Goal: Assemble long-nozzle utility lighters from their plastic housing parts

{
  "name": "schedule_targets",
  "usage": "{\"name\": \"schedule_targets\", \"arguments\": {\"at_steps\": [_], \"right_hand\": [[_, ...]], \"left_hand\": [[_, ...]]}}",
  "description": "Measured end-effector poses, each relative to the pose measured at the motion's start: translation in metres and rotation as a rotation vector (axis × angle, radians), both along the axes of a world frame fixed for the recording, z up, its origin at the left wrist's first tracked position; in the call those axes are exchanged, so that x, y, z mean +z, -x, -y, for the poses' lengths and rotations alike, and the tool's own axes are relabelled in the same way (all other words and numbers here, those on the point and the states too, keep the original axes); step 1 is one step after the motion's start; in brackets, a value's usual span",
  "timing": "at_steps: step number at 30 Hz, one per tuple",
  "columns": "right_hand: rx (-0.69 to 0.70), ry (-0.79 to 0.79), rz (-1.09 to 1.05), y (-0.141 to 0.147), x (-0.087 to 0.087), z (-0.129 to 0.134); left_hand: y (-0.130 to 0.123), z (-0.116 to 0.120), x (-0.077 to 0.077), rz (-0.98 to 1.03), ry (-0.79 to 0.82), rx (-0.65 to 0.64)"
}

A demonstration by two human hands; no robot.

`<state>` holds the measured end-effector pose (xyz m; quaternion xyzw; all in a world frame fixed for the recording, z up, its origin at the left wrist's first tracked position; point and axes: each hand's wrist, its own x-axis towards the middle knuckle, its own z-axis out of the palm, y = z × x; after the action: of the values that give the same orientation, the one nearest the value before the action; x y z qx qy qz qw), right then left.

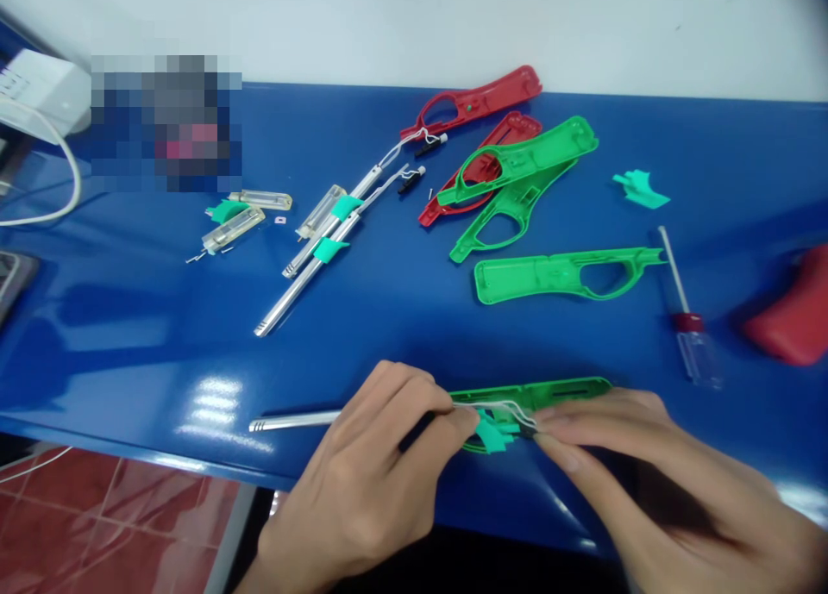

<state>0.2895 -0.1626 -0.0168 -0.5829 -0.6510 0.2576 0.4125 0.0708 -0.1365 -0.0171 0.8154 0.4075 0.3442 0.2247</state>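
Near the table's front edge lies a green lighter handle half (549,393), its hollow side up. From beneath my left hand (381,456) a silver lighter tube (294,421) sticks out to the left. The left fingers are closed, with the thumb tip against a teal trigger (495,432) in the handle. White wires (498,404) run over the handle towards my right hand (621,447). Its thumb and index finger pinch a small black igniter (528,432) at the wires' end. Most of the igniter is hidden by the fingers.
Behind the hands lie green handle halves (536,279), red handle halves (501,94), two silver tube assemblies (291,297) and clear fuel tanks (236,230). A loose teal trigger (640,189), a screwdriver (695,348) and a red object (793,314) are at the right.
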Motion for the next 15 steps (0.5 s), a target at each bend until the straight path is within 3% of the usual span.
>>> {"name": "schedule_targets", "arguments": {"at_steps": [15], "right_hand": [[-0.013, -0.012, 0.025, 0.0032, 0.007, -0.0069]], "left_hand": [[-0.0009, 0.0027, -0.0021, 0.021, -0.008, 0.012]]}}
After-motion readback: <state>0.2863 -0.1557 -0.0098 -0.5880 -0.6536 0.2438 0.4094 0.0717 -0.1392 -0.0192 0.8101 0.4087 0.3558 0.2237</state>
